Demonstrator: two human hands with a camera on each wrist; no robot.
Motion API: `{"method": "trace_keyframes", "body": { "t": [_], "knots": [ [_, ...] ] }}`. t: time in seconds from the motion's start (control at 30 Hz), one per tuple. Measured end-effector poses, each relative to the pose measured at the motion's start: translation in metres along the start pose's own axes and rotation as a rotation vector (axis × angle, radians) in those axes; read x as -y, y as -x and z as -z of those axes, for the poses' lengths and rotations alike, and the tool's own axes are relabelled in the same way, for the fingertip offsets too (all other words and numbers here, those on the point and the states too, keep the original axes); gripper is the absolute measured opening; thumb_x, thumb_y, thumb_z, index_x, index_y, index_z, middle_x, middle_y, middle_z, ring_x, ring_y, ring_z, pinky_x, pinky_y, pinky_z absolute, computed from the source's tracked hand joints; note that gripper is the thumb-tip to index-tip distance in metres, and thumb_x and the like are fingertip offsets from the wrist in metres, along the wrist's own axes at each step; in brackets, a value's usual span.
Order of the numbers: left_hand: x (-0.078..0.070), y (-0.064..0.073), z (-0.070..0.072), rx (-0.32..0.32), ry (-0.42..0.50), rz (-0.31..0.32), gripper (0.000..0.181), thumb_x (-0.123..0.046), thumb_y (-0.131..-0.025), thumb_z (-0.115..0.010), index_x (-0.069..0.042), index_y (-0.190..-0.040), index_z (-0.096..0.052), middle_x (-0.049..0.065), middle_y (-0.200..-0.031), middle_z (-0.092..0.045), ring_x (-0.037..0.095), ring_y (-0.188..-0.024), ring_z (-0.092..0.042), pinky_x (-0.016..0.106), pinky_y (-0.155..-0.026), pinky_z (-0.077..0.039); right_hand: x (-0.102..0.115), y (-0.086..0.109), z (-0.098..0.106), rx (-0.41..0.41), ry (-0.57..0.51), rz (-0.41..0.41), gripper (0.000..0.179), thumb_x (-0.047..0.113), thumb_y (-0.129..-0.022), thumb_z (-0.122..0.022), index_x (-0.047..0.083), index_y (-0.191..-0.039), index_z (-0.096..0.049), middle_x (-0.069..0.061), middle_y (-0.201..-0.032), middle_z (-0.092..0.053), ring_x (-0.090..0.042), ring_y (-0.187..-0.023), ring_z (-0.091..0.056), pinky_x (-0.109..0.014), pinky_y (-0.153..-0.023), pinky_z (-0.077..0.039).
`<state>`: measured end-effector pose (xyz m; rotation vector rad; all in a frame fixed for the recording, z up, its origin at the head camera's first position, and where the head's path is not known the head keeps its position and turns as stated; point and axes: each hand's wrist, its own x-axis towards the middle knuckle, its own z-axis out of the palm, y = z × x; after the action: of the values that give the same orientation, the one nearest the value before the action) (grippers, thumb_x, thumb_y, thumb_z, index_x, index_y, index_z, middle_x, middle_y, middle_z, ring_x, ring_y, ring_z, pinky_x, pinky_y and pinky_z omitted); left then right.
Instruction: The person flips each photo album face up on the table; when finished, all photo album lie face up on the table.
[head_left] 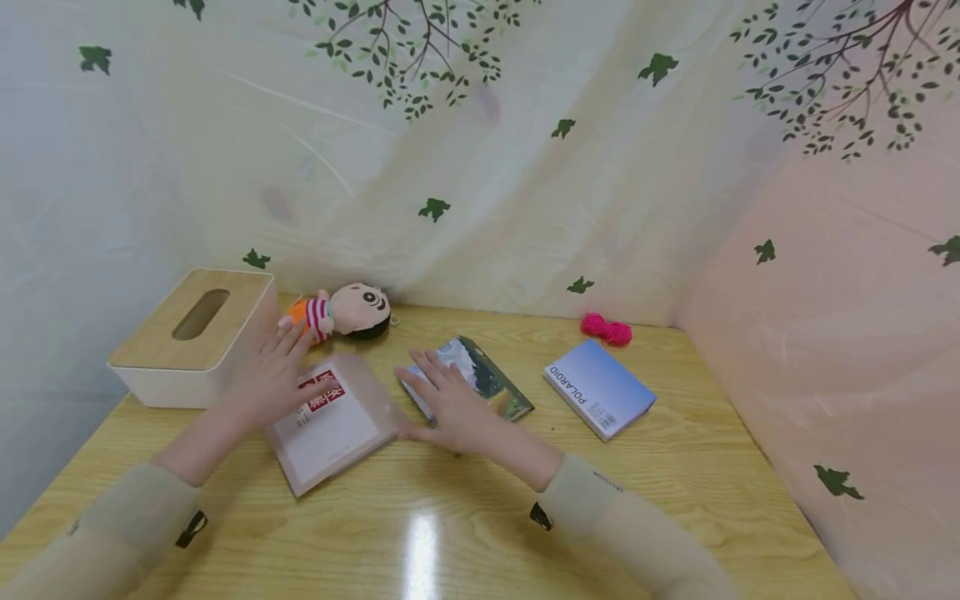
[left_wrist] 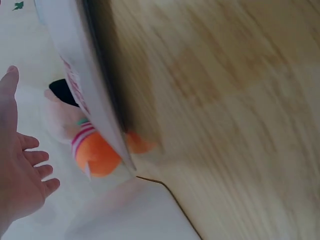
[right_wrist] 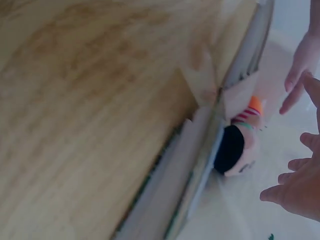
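Note:
My left hand (head_left: 277,379) is held over the upper left of a white book (head_left: 337,442) with red lettering and a loose translucent cover. Its fingers are spread, and the left wrist view shows the palm apart from the book. My right hand (head_left: 457,412) hovers over a book with a landscape picture (head_left: 495,383) on its cover, hiding the lower left part. Spread fingers and a gap between palm and books show in the right wrist view. Neither hand holds anything. Beyond the left fingertips lies a doll (head_left: 360,310) in orange and stripes.
A white tissue box (head_left: 165,325) with a wooden lid stands left of my left hand. To the right lies a blue book marked POLAROID (head_left: 600,387), with a bundle of pink yarn (head_left: 606,330) behind it. A leaf-patterned curtain (head_left: 495,208) borders the wooden table (head_left: 495,533).

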<state>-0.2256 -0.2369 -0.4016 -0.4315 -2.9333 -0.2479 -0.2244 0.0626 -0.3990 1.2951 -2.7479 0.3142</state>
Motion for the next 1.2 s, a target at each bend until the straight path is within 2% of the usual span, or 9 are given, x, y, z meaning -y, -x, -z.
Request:
{"method": "trace_keyframes", "body": {
  "t": [0.13, 0.23, 0.37, 0.6, 0.73, 0.9, 1.03, 1.2],
  "knots": [
    [0.010, -0.002, -0.008, 0.006, -0.029, -0.025, 0.094, -0.056, -0.085, -0.060, 0.013, -0.140, -0.029, 0.033, -0.144, -0.030, 0.048, -0.134, -0.024, 0.057, -0.111, -0.019, 0.002, -0.005, -0.014, 0.051, -0.031, 0.007, 0.086, 0.053, -0.085, -0.062, 0.019, -0.151, -0.021, -0.009, -0.159, -0.009, -0.029, -0.145, -0.008, -0.056, -0.111, -0.022],
    [0.018, -0.002, -0.013, 0.055, -0.011, -0.022, 0.095, -0.058, -0.084, -0.059, 0.013, -0.141, -0.029, 0.033, -0.144, -0.029, 0.048, -0.134, -0.026, 0.058, -0.110, -0.021, 0.002, -0.008, -0.022, 0.076, -0.047, 0.019, 0.086, 0.053, -0.084, -0.063, 0.018, -0.151, -0.023, -0.010, -0.158, -0.012, -0.030, -0.145, -0.013, -0.056, -0.111, -0.022],
    [0.028, -0.002, -0.019, 0.120, 0.065, -0.006, 0.095, -0.060, -0.085, -0.057, 0.009, -0.143, -0.029, 0.031, -0.145, -0.030, 0.048, -0.134, -0.027, 0.058, -0.109, -0.023, 0.004, -0.012, -0.031, 0.102, -0.041, 0.040, 0.082, 0.052, -0.085, -0.062, 0.014, -0.150, -0.027, -0.013, -0.156, -0.018, -0.030, -0.143, -0.021, -0.057, -0.110, -0.023],
    [0.041, -0.004, -0.028, 0.182, 0.222, -0.033, 0.086, -0.055, -0.085, -0.061, 0.008, -0.139, -0.038, 0.030, -0.138, -0.043, 0.047, -0.128, -0.037, 0.059, -0.105, -0.029, 0.004, -0.021, -0.036, 0.152, -0.029, 0.060, 0.074, 0.049, -0.086, -0.063, 0.013, -0.145, -0.037, -0.014, -0.150, -0.033, -0.028, -0.140, -0.027, -0.054, -0.110, -0.027],
    [0.044, -0.006, -0.032, 0.200, 0.315, -0.036, 0.084, -0.052, -0.084, -0.064, 0.008, -0.138, -0.040, 0.028, -0.136, -0.045, 0.044, -0.125, -0.041, 0.059, -0.104, -0.030, 0.002, -0.025, -0.040, 0.172, -0.043, 0.050, 0.068, 0.043, -0.087, -0.065, 0.013, -0.143, -0.041, -0.008, -0.146, -0.041, -0.028, -0.138, -0.032, -0.050, -0.111, -0.026],
    [0.046, -0.008, -0.034, 0.210, 0.401, -0.007, 0.082, -0.049, -0.082, -0.068, 0.006, -0.137, -0.042, 0.025, -0.134, -0.049, 0.034, -0.114, -0.050, 0.057, -0.102, -0.036, 0.000, -0.027, -0.042, 0.168, -0.040, 0.048, 0.059, 0.038, -0.089, -0.064, 0.013, -0.140, -0.045, -0.002, -0.142, -0.047, -0.027, -0.136, -0.036, -0.038, -0.114, -0.026],
    [0.046, -0.010, -0.033, 0.215, 0.434, 0.008, 0.080, -0.047, -0.081, -0.070, 0.005, -0.135, -0.045, 0.023, -0.129, -0.053, 0.029, -0.105, -0.053, 0.056, -0.098, -0.040, 0.000, -0.028, -0.042, 0.169, -0.019, 0.035, 0.058, 0.041, -0.090, -0.061, 0.015, -0.139, -0.046, -0.003, -0.141, -0.048, -0.024, -0.135, -0.038, -0.033, -0.113, -0.027],
    [0.045, -0.013, -0.029, 0.224, 0.446, 0.006, 0.076, -0.042, -0.081, -0.072, 0.007, -0.133, -0.046, 0.024, -0.125, -0.055, 0.029, -0.103, -0.054, 0.055, -0.096, -0.041, 0.001, -0.028, -0.042, 0.157, -0.020, 0.028, 0.057, 0.041, -0.091, -0.060, 0.015, -0.139, -0.046, -0.005, -0.138, -0.050, -0.021, -0.131, -0.043, -0.031, -0.111, -0.031]
  ]
}}
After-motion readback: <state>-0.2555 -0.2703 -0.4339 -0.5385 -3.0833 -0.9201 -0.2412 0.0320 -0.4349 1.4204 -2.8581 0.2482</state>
